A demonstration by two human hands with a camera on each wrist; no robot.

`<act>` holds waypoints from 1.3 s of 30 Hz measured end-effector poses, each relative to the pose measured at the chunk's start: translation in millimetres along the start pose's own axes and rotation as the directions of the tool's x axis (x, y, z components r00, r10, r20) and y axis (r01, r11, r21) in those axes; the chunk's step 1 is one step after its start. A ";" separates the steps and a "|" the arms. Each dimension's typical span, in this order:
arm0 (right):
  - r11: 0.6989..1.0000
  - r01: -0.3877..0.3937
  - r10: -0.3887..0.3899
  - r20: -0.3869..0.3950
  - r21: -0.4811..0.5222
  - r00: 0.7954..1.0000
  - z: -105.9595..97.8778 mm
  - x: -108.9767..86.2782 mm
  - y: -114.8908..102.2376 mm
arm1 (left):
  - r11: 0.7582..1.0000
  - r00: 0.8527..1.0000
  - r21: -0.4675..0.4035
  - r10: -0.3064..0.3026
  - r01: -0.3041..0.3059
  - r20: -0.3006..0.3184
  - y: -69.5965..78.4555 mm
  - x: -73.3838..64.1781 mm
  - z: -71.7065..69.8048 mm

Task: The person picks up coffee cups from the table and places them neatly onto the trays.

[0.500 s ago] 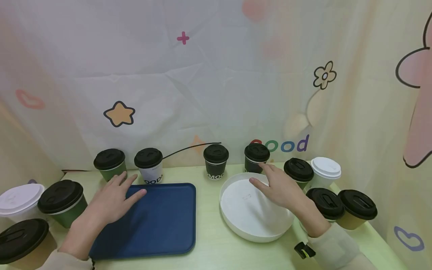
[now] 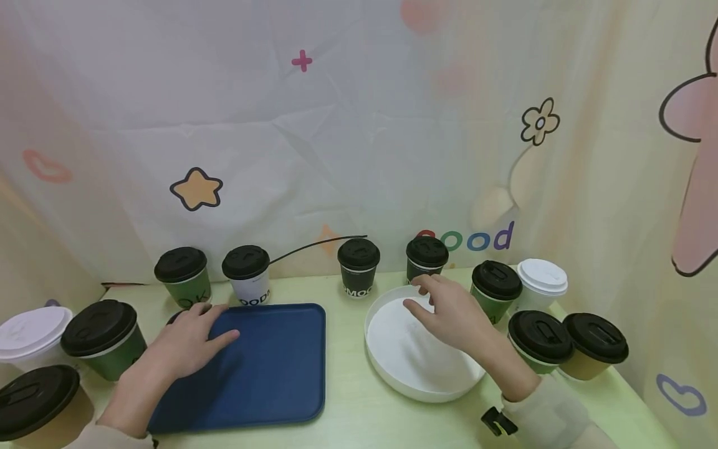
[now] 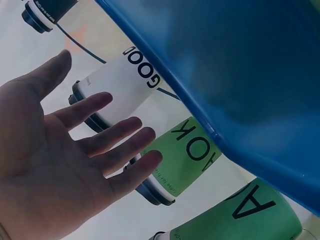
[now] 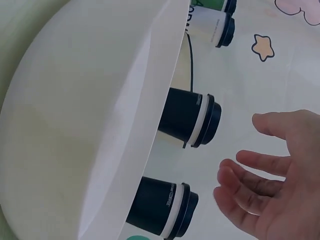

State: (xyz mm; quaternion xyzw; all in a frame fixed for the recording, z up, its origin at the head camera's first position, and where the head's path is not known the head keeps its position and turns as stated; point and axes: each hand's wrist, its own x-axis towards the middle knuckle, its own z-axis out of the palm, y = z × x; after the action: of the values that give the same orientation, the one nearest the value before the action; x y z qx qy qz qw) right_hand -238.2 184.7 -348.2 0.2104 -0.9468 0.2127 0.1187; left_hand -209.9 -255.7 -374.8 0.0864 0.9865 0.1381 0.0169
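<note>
My left hand (image 2: 185,343) hovers over the left side of a dark blue rectangular tray (image 2: 275,368), its fingers spread and holding nothing. In the left wrist view its palm faces a white paper cup (image 3: 117,92) and a green paper cup (image 3: 182,155) with black lids. My right hand (image 2: 457,315) hangs above a round white dish (image 2: 415,368), fingers loosely bent and holding nothing. Just beyond its fingertips stands a black paper cup (image 2: 422,269) with a black lid; a second black cup (image 2: 358,280) stands left of it.
More lidded cups flank the table. On the left are a green cup (image 2: 114,352), a white-lidded cup (image 2: 33,333) and a brown cup (image 2: 56,427). To the right stand a green cup (image 2: 493,305), a white cup (image 2: 533,299) and a brown cup (image 2: 586,368). A printed curtain (image 2: 336,156) hangs behind.
My right hand has drawn back slightly left and nearer, away from the black cup. The left hand has lowered a little toward me, uncovering more of the green cup behind it.
</note>
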 end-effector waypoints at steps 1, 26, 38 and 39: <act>1.000 0.007 -0.007 -0.003 0.006 1.000 0.5 -0.2 -2.6 | 1.000 1.000 0.000 -0.002 0.002 0.007 -0.3 0.1 0.4; 0.967 0.239 -0.251 0.159 0.090 0.955 35.0 -22.3 -69.2 | 0.996 0.962 -0.070 -0.027 0.048 0.271 -12.1 1.2 21.2; 0.972 0.235 -0.217 0.349 -0.011 0.912 73.2 -31.3 -98.4 | 0.998 0.970 -0.018 -0.051 0.057 0.238 -16.1 2.0 22.7; 0.971 0.238 -0.212 0.362 -0.028 0.907 77.2 -31.4 -101.5 | 0.998 0.969 -0.017 -0.053 0.059 0.242 -16.4 2.2 23.3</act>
State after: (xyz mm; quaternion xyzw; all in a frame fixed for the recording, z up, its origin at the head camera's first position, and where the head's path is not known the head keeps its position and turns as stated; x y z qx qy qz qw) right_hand -175.4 77.3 -390.2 0.3490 -0.9289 0.1218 -0.0239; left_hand -213.5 -264.6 -401.8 0.0745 0.9774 0.1378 0.1418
